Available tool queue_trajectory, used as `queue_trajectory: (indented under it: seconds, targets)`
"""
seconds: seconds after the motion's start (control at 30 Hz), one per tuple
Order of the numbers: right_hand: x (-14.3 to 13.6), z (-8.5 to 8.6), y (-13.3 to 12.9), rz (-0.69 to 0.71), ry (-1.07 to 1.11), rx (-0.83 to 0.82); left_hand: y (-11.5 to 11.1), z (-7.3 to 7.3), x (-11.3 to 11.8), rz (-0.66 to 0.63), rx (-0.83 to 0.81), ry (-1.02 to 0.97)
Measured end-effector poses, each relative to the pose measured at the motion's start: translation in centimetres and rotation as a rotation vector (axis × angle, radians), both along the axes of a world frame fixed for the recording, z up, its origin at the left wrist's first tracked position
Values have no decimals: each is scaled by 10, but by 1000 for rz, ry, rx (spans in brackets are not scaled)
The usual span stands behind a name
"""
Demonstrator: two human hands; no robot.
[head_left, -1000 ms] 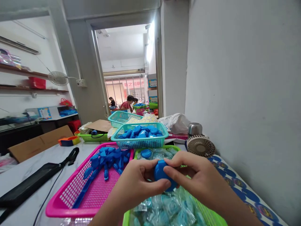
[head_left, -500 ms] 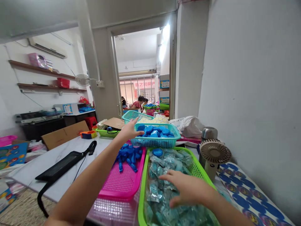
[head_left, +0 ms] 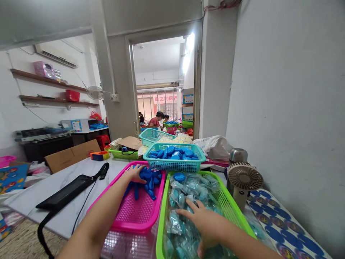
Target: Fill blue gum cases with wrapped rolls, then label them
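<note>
Blue pieces (head_left: 152, 178) at seven o'clock are reached by the left hand (head_left: 134, 174), its grip unclear; bagged pieces (head_left: 192, 187) at five are overhung by the spread right hand (head_left: 202, 221). Space around is blocked by a teal basket (head_left: 174, 165) at six, a fan (head_left: 245, 177) at four.

The head camera looks forward and down over the close bench (head_left: 27, 201), door frame (head_left: 198, 86) upper centre.
</note>
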State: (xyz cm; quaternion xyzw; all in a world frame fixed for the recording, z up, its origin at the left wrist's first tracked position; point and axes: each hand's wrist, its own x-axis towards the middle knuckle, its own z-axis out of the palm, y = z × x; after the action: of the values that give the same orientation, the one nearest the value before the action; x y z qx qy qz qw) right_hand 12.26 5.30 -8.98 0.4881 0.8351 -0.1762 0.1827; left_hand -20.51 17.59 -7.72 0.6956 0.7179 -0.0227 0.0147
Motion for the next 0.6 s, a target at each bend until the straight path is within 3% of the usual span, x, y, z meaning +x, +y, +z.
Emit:
queue_trajectory:
  seconds: [0.13,0.23,0.4,0.6]
  targets:
    - [4,-2,1,5,26,-5,4,1,5,-80,-57,28]
    - [7,-5,0,17,93,22,-10,-4,12,-151,-128,29]
    - [11,-8,0,30,154,44,-65,-14,30,-266,-178,-27]
    - [12,-6,1,76,206,122,-128,-1,50,-389,-158,-272]
